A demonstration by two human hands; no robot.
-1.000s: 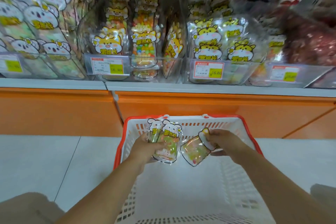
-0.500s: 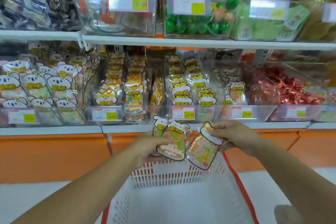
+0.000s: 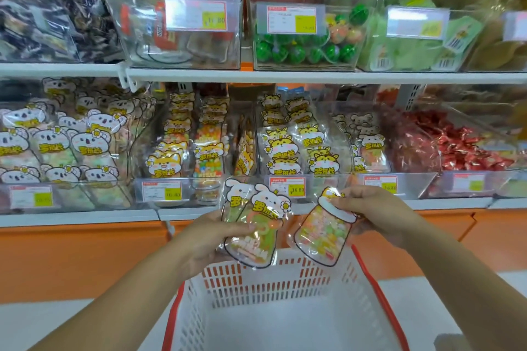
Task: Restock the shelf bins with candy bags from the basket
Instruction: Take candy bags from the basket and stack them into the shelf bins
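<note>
My left hand (image 3: 205,239) grips two white-rabbit candy bags (image 3: 253,225), fanned one behind the other, above the basket's far rim. My right hand (image 3: 373,214) pinches a jar-shaped candy bag (image 3: 322,234) by its white cap; the bag hangs tilted beside the rabbit bags. Below them stands the white basket (image 3: 285,279) with a red rim, its inside bare. Straight ahead, the lower shelf holds clear bins of cartoon candy bags: koala bags (image 3: 57,148) at left, fox bags (image 3: 174,148) in the middle, hamster bags (image 3: 296,145) right of them.
A bin of red-wrapped sweets (image 3: 470,148) sits at the lower right. The upper shelf (image 3: 285,74) carries clear bins, one with green balls (image 3: 305,51). An orange base panel (image 3: 71,259) runs below the lower shelf, and pale floor lies around the basket.
Both hands have lifted the bags out of the basket and up in front of the lower shelf bins. My view has tilted upward, bringing the upper shelf into sight.
</note>
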